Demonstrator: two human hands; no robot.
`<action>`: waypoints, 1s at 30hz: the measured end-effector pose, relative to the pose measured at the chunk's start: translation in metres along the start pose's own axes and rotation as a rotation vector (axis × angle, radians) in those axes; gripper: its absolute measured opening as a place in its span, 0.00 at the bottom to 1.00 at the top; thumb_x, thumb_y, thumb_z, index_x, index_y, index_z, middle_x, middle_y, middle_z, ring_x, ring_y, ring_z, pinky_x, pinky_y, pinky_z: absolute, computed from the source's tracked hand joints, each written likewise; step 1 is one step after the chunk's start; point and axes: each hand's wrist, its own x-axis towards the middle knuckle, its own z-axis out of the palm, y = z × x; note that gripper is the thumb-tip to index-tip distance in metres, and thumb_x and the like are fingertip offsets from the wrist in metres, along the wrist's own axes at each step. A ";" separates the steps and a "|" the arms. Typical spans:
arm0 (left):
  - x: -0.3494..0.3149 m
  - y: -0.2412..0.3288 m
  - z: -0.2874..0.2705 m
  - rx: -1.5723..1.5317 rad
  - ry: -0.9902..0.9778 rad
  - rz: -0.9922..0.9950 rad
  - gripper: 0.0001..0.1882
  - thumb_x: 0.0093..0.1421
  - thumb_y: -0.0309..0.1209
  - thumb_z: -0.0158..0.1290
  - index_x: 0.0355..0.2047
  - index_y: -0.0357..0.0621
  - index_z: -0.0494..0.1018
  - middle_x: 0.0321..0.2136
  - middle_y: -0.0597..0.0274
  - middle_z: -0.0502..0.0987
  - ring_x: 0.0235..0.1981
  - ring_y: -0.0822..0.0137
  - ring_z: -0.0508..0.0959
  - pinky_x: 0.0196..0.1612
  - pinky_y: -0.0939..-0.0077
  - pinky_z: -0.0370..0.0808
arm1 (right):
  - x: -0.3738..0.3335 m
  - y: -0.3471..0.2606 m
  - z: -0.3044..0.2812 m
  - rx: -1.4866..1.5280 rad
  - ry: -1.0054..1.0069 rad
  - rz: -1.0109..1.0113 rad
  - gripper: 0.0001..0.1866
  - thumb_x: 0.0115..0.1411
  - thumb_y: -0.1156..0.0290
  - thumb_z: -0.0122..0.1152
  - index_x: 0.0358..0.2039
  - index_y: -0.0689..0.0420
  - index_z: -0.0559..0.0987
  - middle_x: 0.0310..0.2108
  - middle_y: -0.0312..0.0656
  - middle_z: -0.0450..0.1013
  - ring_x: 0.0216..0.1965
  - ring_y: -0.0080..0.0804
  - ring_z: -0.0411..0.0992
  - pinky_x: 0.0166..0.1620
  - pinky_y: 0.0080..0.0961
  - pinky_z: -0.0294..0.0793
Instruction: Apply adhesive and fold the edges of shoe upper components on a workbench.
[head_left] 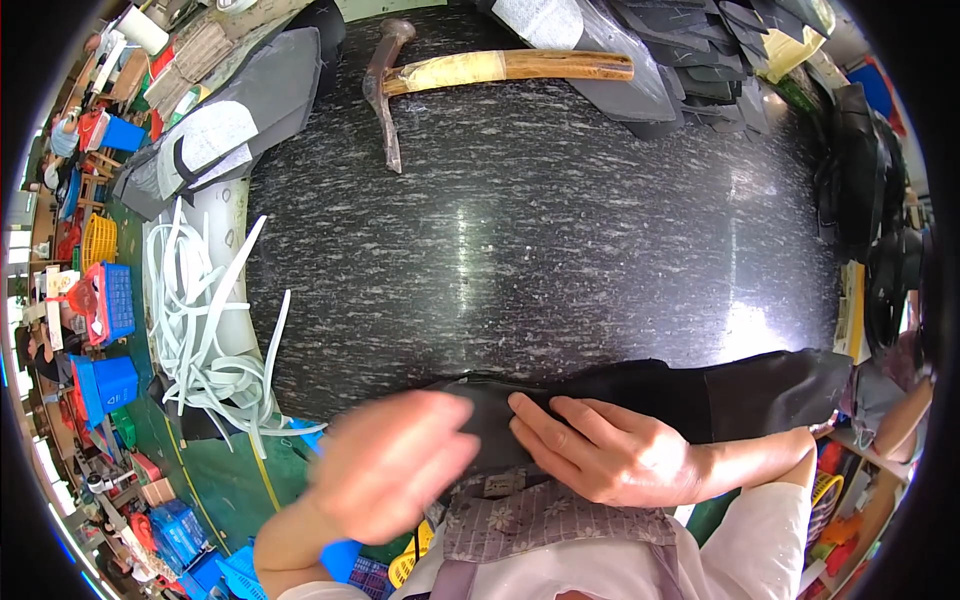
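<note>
A long black leather-like piece (pixel 650 395) lies along the near edge of the dark speckled worktop (pixel 560 230), stretching from the middle to the right. My right hand (pixel 615 450) holds this piece near its left part. Its fingers are bent and close together over the material, with the tips pressed on it, and the thumb is out of sight. My left hand (pixel 395 465) is at the piece's left end, smeared by motion; whether its fingers grip anything is unclear.
A hammer (pixel 510 67) with a taped wooden handle lies at the far side. White cords (pixel 205 330) are heaped at the left edge. Dark cut pieces (pixel 690 60) are stacked far right, others (pixel 270 80) far left. Black items (pixel 860 170) line the right edge.
</note>
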 end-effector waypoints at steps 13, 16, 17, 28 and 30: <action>0.036 0.027 0.059 0.400 -0.579 0.363 0.28 0.61 0.33 0.45 0.61 0.33 0.68 0.64 0.50 0.66 0.68 0.56 0.63 0.70 0.64 0.60 | -0.042 0.022 -0.017 -0.004 -0.011 0.083 0.12 0.48 0.71 0.64 0.34 0.60 0.82 0.44 0.40 0.73 0.45 0.28 0.75 0.38 0.17 0.79; 0.045 0.023 0.059 0.298 -0.564 0.359 0.29 0.60 0.33 0.45 0.61 0.33 0.68 0.64 0.51 0.66 0.68 0.57 0.63 0.70 0.64 0.60 | -0.048 0.026 -0.013 -0.020 0.069 0.067 0.10 0.49 0.69 0.62 0.32 0.60 0.80 0.37 0.36 0.70 0.36 0.24 0.72 0.33 0.20 0.74; 0.044 0.023 0.061 0.231 -0.534 0.365 0.28 0.58 0.32 0.46 0.59 0.32 0.69 0.62 0.50 0.68 0.66 0.56 0.66 0.69 0.64 0.62 | -0.052 0.020 -0.016 -0.010 0.038 0.061 0.10 0.49 0.69 0.62 0.32 0.59 0.80 0.37 0.37 0.72 0.35 0.24 0.73 0.32 0.20 0.74; 0.045 -0.028 -0.012 -0.116 0.441 -0.374 0.05 0.63 0.19 0.55 0.37 0.36 0.80 0.29 0.55 0.84 0.25 0.70 0.82 0.28 0.75 0.79 | -0.172 0.240 -0.135 0.107 1.170 0.918 0.21 0.63 0.62 0.64 0.53 0.61 0.78 0.42 0.44 0.78 0.42 0.35 0.74 0.52 0.28 0.69; 0.069 -0.019 0.003 -0.027 0.101 -0.235 0.05 0.57 0.23 0.62 0.35 0.39 0.81 0.30 0.56 0.83 0.27 0.62 0.83 0.31 0.71 0.80 | -0.253 0.341 -0.137 -0.272 1.036 1.124 0.25 0.66 0.61 0.62 0.59 0.60 0.73 0.49 0.45 0.76 0.46 0.34 0.73 0.56 0.28 0.68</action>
